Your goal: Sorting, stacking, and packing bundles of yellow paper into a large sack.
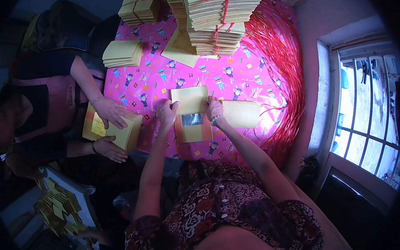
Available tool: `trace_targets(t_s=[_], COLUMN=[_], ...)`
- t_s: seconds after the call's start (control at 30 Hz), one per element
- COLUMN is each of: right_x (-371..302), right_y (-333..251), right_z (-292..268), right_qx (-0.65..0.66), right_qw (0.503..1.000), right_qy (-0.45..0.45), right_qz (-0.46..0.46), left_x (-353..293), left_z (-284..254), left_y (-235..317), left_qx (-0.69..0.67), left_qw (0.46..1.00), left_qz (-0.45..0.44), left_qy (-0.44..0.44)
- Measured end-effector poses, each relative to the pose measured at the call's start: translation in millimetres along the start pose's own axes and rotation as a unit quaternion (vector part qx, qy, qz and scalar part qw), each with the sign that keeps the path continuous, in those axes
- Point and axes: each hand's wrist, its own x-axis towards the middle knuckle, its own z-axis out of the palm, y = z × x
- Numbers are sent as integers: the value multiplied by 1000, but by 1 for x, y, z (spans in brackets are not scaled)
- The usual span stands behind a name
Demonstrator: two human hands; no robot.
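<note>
Both my hands grip a yellow paper sheet (189, 98) by its two sides, over the pink table. My left hand (167, 114) pinches its left edge with the thumb on top. My right hand (214, 109) closes on the right edge. Beneath and nearer to me shows another yellow paper with a silver foil patch (192, 120) and orange bands down its sides. Whether the two papers are joined cannot be made out. Beside my right hand lies a stack of yellow paper (242, 113), partly behind my wrist.
A co-worker's hands (111, 116) press a yellow paper stack (132, 133) at the table's left edge. Tied paper bundles (221, 10) tower at the back, with a loose pile (123, 54) left of them. Red strips (277, 53) cover the right side. A barred window (366, 107) is beyond.
</note>
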Motion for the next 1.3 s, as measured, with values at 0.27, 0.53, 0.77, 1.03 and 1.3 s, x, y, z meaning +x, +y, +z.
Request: trace_targets(t_s=[0.27, 0.53, 0.77, 1.03, 1.3], right_x=[1, 1, -6, -26, -28], right_y=[-10, -19, -32, -29, -16], right_z=[-6, -11, -28, -3, 7], right_qx=[-20, -48, -39, -164, -197], right_qw=[998, 997, 986, 964, 953], right_qy=[-46, -49, 102, -120, -91], right_qz=[39, 30, -125, -172, -212], left_x=[-6, -19, -33, -37, -45], left_z=[13, 26, 32, 37, 35], left_y=[-1, 31, 30, 28, 14], left_qx=[79, 57, 91, 71, -26], left_qw=[972, 989, 975, 973, 956], left_qz=[113, 123, 164, 174, 231], left_qy=[193, 58, 123, 137, 178])
